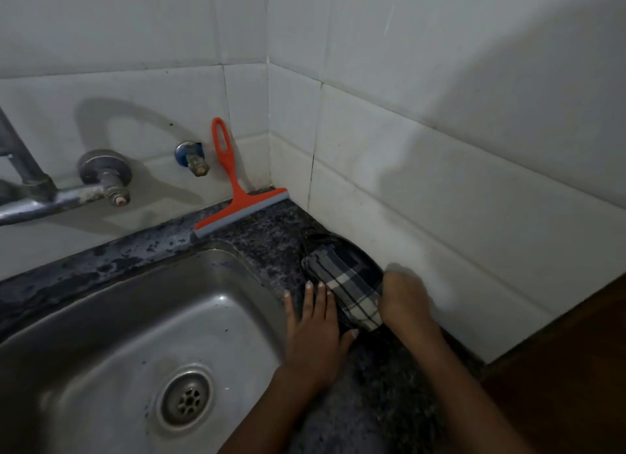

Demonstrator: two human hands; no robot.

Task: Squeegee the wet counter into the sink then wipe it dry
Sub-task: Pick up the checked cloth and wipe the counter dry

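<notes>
So the steel sink [111,318] is the landmark here. On the dark speckled tabletop [267,237] just right of the sink, there's a folded plaid cloth [345,291] lying close against the tiled side wall [440,182]. The right hand [404,301] sits on the near end of that cloth, curled over it and pressing down; it's a bit blurred, so I can't tell exactly how the fingers grip. The left hand [315,331] lies flat between the sink's right rim and the cloth, fingers spread and pointing away from the person, thumb touching the cloth's near edge.

The orange squeegee [233,189] is off duty behind the sink's far right corner, blade resting on the tabletop and its handle leaning up against the back wall tiles. Nobody's touching it. Just left of the handle is a small wall valve [191,157], and farther left the metal tap [67,189] reaches over the sink. The drain [187,399] is visible in the sink's bottom.
</notes>
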